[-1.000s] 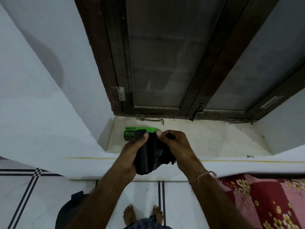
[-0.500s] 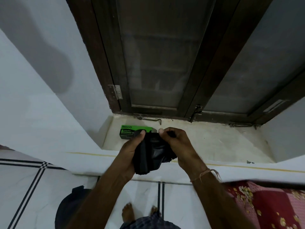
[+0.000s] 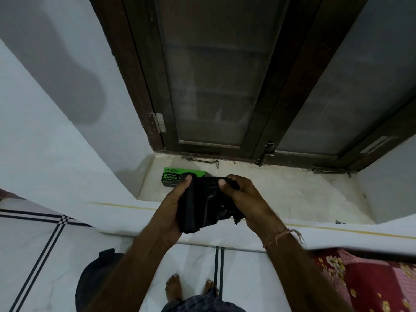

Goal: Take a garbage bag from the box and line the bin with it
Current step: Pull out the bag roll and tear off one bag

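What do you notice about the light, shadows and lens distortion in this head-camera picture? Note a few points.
Head view: dim, bluish light. A large soft shadow falls on the left wall. The wide lens bends the window frame and ledge. The black bag between left hand and right hand shows little detail; the green box stays readable.

Black garbage bag (image 3: 202,206) pinched between left hand (image 3: 173,210) and right hand (image 3: 245,203), above green box (image 3: 174,177).
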